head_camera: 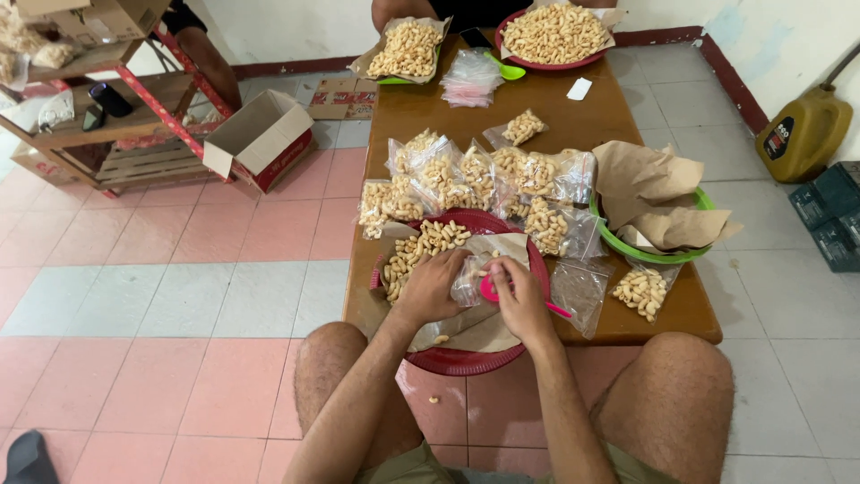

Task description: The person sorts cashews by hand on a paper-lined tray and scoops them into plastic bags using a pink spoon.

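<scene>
Both fingers [488, 273] around bag [470, 282] (clear plastic).

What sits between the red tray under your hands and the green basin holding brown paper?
Head view: filled clear snack bags lie between the red tray and the green basin, plus one empty bag.

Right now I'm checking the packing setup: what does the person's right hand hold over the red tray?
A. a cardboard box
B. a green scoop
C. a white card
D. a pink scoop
D: the right hand grips a pink scoop at the mouth of the small clear bag that the left hand holds over the red tray.
</scene>
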